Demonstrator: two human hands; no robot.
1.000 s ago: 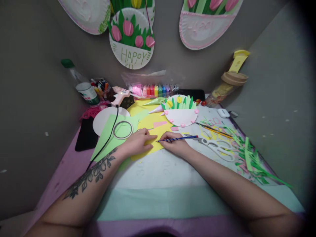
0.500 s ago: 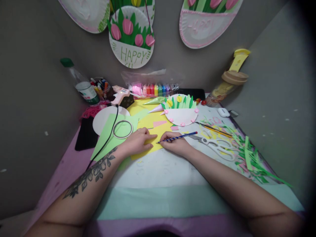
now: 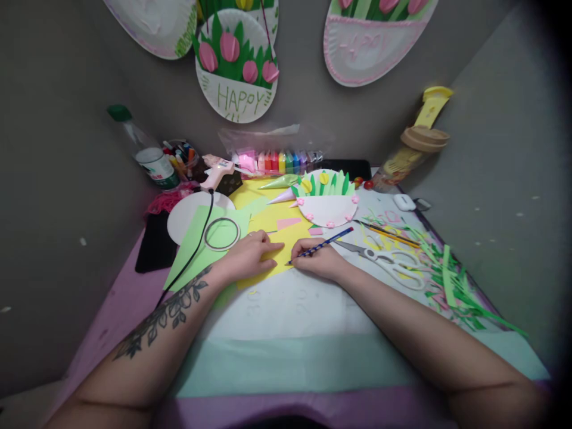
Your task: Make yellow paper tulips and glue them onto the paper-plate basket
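My right hand (image 3: 315, 260) grips a blue patterned pencil (image 3: 328, 241), its tip down at the yellow paper (image 3: 279, 257) near the right edge. Flat on the same yellow sheet, my left hand (image 3: 251, 257) has its index finger and thumb spread apart, holding nothing. Just beyond the hands lies a pink paper scrap (image 3: 289, 223). A paper-plate basket (image 3: 328, 208) with yellow flowers, green leaves and pink blossoms rests behind my right hand. Left of my left hand, a roll of tape (image 3: 222, 233) lies on green paper (image 3: 190, 253).
White scissors (image 3: 388, 265) and a yellow pencil (image 3: 395, 237) lie to the right, beside green paper scraps (image 3: 451, 283). A pink glue gun (image 3: 217, 174) stands at the back left, its cord crossing the green paper. Behind are a bottle (image 3: 154, 164) and a lidded cup (image 3: 409, 155).
The pencil has tilted more steeply, and its tip has shifted slightly right and toward me on the yellow paper. My left hand has stayed in place.
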